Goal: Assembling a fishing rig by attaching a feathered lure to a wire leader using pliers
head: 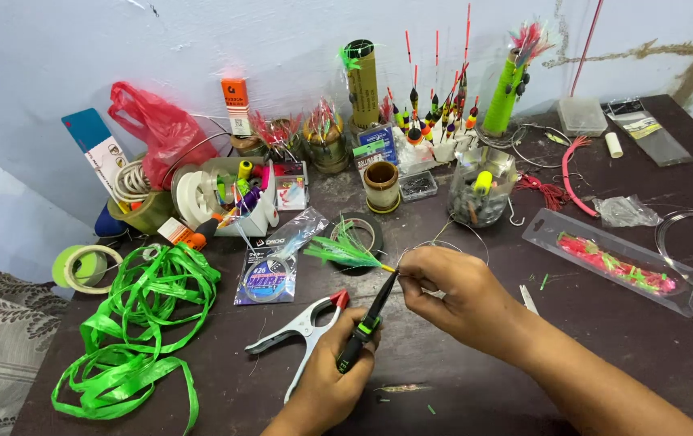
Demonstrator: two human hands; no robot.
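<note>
The green lure point(345, 252), a feathery tuft w/ a yellow tip, sits just above the surface point(459, 363) at centre, held at that tip. Its long axis runs left to right, feathers fanning left and slightly up, tip pointing right into the right hand point(451, 295). That hand is the nearer one: fingers pinched on the tip end, and a thin wire loop point(443, 242) arches just behind the knuckles. The left hand point(334, 375) sits lower and nearer the camera, clenched round a black tool point(371, 323) w/ a green band; the tool's axis slants up and right, its point meeting the lure's tip right at the pinch. So lure, tool point and right fingertips converge at one spot, lure coming in from the left, tool from below.

Just left of the left hand lies a metal clamp point(302, 327) w/ red jaw tips. Behind the lure, a dark tape roll point(359, 234) and a wire packet point(270, 274). Further left, green ribbon point(132, 323) is heaped loosely.
</note>
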